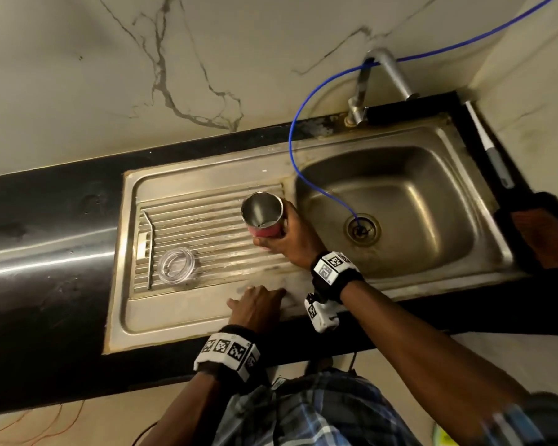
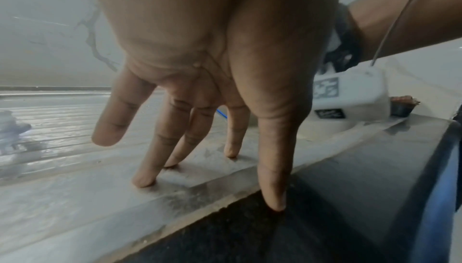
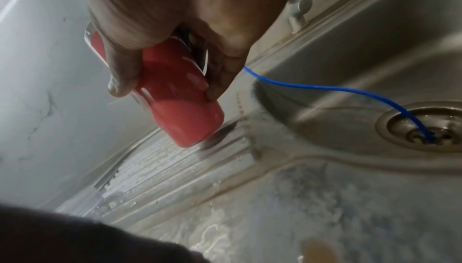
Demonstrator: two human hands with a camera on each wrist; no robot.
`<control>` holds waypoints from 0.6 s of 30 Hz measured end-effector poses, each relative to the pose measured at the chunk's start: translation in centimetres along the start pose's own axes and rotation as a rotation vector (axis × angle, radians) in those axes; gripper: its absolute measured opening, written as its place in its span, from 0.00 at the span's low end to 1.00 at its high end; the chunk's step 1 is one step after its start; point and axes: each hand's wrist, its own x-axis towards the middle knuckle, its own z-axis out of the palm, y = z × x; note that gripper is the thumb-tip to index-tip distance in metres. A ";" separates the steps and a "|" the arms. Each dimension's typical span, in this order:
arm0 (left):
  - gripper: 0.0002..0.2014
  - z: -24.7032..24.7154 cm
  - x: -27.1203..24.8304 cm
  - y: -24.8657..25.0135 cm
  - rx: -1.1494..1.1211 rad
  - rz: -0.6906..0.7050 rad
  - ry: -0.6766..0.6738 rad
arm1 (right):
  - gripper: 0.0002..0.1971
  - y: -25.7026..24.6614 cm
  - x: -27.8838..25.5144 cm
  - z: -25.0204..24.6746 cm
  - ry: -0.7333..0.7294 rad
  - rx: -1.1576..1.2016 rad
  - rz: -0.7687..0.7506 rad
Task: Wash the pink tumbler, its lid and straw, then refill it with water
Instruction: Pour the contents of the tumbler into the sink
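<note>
The right hand (image 1: 292, 235) wraps its fingers around the pink tumbler (image 1: 262, 215), holding it tilted over the ribbed drainboard (image 1: 207, 226) beside the sink basin (image 1: 400, 201). The left hand (image 1: 258, 305) rests spread, fingertips (image 2: 143, 182) on the steel edge. The clear lid (image 1: 177, 264) and straw (image 1: 149, 252) lie on the drainboard.

Glossy pink tumbler (image 1: 266, 231) with bare metal inside; clear plastic lid (image 1: 176, 264); dull, stained steel drainboard (image 1: 207, 220).
</note>
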 end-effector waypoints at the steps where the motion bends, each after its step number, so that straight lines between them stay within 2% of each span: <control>1: 0.21 0.0 0.0 0.0 -0.009 -0.005 0.008 | 0.47 -0.3 -0.5 -0.7 0.009 0.014 -0.006; 8: 0.25 0.6 0.7 0.1 -0.074 -0.007 0.034 | 0.42 -0.5 -4.5 -7.8 0.139 0.147 0.022; 14: 0.26 0.7 1.5 0.1 -0.106 -0.007 0.037 | 0.40 1.0 -6.8 -14.5 0.255 -0.007 0.055; 18: 0.27 1.1 1.3 0.5 -0.128 -0.024 0.064 | 0.44 2.4 -7.7 -17.0 0.301 -0.114 0.077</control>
